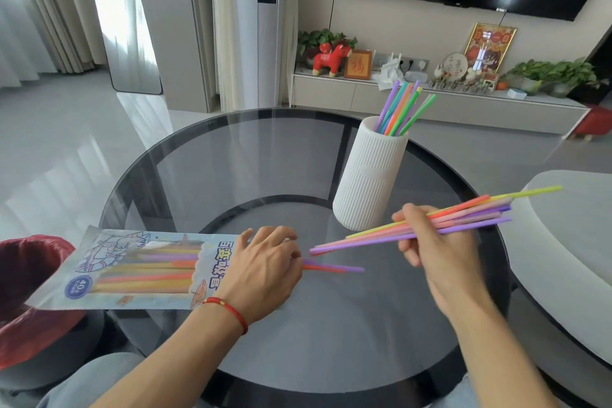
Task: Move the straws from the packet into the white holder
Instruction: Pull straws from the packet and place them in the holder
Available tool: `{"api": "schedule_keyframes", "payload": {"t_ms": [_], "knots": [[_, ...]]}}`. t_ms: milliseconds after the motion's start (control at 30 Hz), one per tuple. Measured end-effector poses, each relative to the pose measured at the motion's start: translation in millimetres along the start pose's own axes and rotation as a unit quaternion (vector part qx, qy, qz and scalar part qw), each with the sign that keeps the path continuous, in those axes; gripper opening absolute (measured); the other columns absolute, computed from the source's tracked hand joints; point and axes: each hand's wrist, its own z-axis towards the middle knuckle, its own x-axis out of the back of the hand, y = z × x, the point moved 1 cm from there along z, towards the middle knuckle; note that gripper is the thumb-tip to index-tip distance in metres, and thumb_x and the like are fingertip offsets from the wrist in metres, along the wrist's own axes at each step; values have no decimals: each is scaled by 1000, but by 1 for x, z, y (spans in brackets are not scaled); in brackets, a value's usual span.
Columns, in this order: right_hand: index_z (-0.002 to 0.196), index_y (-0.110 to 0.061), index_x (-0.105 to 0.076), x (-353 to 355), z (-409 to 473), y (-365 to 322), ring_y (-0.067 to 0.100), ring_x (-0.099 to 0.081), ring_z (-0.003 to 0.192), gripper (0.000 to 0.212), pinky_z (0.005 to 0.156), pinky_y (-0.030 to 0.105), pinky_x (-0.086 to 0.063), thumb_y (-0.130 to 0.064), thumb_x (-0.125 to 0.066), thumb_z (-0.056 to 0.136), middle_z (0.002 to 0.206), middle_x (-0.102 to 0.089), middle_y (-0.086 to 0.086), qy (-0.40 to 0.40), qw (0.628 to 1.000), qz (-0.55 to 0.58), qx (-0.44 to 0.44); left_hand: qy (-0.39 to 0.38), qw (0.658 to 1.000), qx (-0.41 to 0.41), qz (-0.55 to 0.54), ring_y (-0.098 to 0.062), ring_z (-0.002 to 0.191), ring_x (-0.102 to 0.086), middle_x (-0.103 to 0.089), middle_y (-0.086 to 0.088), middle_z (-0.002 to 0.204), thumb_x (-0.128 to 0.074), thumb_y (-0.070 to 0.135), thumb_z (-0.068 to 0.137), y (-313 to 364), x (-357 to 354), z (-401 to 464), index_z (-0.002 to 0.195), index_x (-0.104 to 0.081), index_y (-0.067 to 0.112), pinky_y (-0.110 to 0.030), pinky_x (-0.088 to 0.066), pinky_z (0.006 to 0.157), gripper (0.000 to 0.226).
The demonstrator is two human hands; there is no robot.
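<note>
A light blue straw packet [132, 270] lies flat over the left edge of the round glass table [231, 159], with several coloured straws still inside. My left hand [265, 267] grips its open right end, where a purple and an orange straw [334, 268] stick out. My right hand [433, 242] holds a bundle of several coloured straws [463, 214] nearly level, just right of the packet's mouth. The ribbed white holder [371, 175] stands upright behind my right hand, with several straws [402, 109] leaning in it.
A grey upholstered seat [569, 258] curves along the table's right side. A red cushion [29, 291] sits at the left under the packet's far end. A low TV cabinet [430, 99] with ornaments and plants runs along the back wall.
</note>
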Motion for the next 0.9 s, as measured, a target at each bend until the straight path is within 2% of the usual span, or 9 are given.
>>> {"api": "schedule_keyframes", "payload": {"t_ms": [100,200,267,333,400,467,600,733,900], "knots": [[82,-16,-77,16,8,-20,12,-51,40,26,43,26,-44,-20,-64,104,52,-64,3,-5,995,-90,46,2,1000,4,-14,-15,112,-55,-62,15,113,-51,34,97,4,-2,0,93,-68,28,-45,-38,104,18],[76,-22,-78,16,23,-44,16,-63,48,24,53,34,-52,-27,-68,97,55,-70,3,-20,966,-237,104,9,1000,-8,-25,-15,107,-57,-64,15,107,-53,32,95,7,-3,-2,89,-67,28,-44,-41,101,16],[73,-20,-76,4,31,-54,14,-67,53,25,54,33,-55,-32,-67,94,56,-71,-1,-46,934,-334,121,16,999,-13,-29,-15,104,-57,-65,16,106,-53,32,94,8,-3,-3,88,-67,28,-42,-42,99,15],[73,-10,-73,-16,38,-53,17,-69,57,30,55,38,-57,-32,-66,92,59,-71,4,-81,910,-388,120,19,999,-17,-32,-14,103,-57,-65,16,105,-52,33,94,8,-3,-3,88,-66,29,-41,-42,98,15],[72,2,-67,-33,40,-40,34,-72,63,38,59,44,-61,-30,-67,92,65,-72,16,-103,910,-390,98,22,999,-21,-36,-14,103,-57,-64,17,105,-52,33,94,8,-3,-3,88,-65,30,-41,-42,97,15],[70,7,-60,-41,36,-17,38,-71,61,43,57,47,-61,-28,-65,95,68,-71,23,-110,912,-389,75,25,999,-25,-40,-14,103,-58,-65,17,105,-51,34,94,7,-4,-3,88,-65,30,-41,-43,97,16],[66,-2,-71,-37,28,18,9,-65,46,39,54,35,-59,-22,-60,98,59,-77,3,-137,918,-370,39,30,998,-31,-44,-14,103,-58,-64,17,106,-50,35,93,5,-5,-2,88,-65,31,-42,-43,97,17],[72,-12,-73,-30,24,25,10,-58,38,31,44,24,-54,-17,-59,100,57,-77,-6,-97,960,-260,34,32,997,-32,-57,-16,106,-59,-66,14,111,-53,34,94,5,-7,0,92,-68,30,-43,-43,98,15],[78,-4,-73,-25,16,27,14,-57,39,28,46,26,-53,-12,-59,101,53,-74,0,-96,971,-221,-15,55,989,-46,-132,-19,113,-57,-65,2,121,-61,21,94,5,-3,2,113,-69,20,-39,-47,100,21]]}}
